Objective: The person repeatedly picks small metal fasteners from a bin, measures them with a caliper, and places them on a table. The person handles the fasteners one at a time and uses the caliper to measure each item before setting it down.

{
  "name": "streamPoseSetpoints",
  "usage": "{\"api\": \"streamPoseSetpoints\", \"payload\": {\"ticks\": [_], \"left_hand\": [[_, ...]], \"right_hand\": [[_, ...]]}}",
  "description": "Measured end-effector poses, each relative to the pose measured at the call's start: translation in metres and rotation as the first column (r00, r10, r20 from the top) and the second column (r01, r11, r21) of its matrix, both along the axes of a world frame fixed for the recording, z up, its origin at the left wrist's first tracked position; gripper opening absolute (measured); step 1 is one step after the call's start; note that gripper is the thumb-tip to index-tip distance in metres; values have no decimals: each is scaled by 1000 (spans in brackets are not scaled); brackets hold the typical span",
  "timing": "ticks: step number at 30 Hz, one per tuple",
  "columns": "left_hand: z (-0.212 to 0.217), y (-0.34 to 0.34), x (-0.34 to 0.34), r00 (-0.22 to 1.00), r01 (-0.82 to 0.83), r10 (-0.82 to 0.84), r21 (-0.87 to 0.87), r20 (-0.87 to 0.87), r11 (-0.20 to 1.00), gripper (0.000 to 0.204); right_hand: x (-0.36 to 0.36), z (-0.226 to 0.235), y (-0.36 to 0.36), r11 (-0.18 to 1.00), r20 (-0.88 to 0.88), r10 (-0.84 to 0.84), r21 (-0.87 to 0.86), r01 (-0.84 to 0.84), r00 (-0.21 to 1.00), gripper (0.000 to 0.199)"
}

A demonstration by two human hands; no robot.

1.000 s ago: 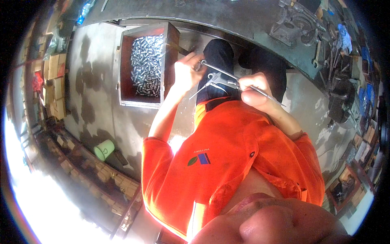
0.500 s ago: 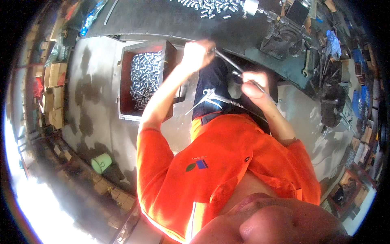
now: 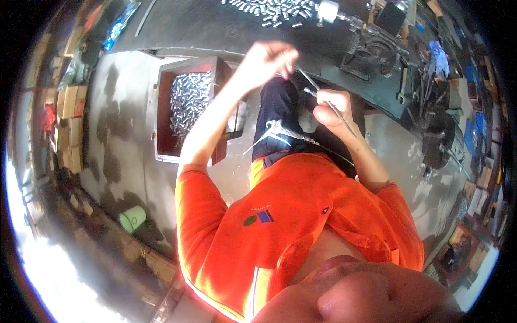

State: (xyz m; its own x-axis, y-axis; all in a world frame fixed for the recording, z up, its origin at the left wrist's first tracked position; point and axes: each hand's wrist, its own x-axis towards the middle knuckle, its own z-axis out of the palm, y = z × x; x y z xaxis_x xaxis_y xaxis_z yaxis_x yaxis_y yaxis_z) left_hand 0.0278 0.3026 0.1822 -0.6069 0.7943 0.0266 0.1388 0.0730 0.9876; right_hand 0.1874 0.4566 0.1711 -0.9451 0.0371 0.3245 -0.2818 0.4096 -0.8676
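Note:
My right hand [image 3: 334, 107] is closed round a thin metal rod [image 3: 308, 78], which slants from the upper left down past my wrist. A small shiny cylindrical piece [image 3: 309, 91] shows at its fingertips. Up and to the left, my left hand [image 3: 269, 60] hangs near the rod's upper end, slightly blurred, its fingers loosely bent and apart. I see nothing held in it. Across my lap lies a silver air blow gun [image 3: 280, 131] with a long thin nozzle and a hose.
An open box [image 3: 161, 124] of small metal cylinders stands left of my legs. More metal cylinders [image 3: 274, 9] lie on the dark workbench [image 3: 188, 27]. Right on the bench are a greasy metal fixture [image 3: 371, 54], a wrench [image 3: 403, 89] and a blue cloth [image 3: 439, 58]. A green bucket [image 3: 132, 217] stands lower left.
My left hand has come off the rod's upper end and shifted slightly up. The right hand keeps its hold on the rod, which now tilts more steeply.

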Motion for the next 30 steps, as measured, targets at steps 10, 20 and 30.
{"api": "streamPoseSetpoints", "payload": {"ticks": [10, 20, 30], "left_hand": [[-44, -16, 87, 864, -145, -27, 300, 503, 943, 17], [-49, -22, 93, 925, -152, -19, 415, 380, 897, 10], [-89, -221, 29, 602, -760, 222, -465, -767, 455, 24]], "right_hand": [[-4, -39, -30, 797, 75, 206, -591, -123, 976, 21], [0, -33, -24, 643, 293, 263, -764, 60, 919, 20], [14, -42, -17, 720, 343, 204, -687, 97, 917, 24]]}}
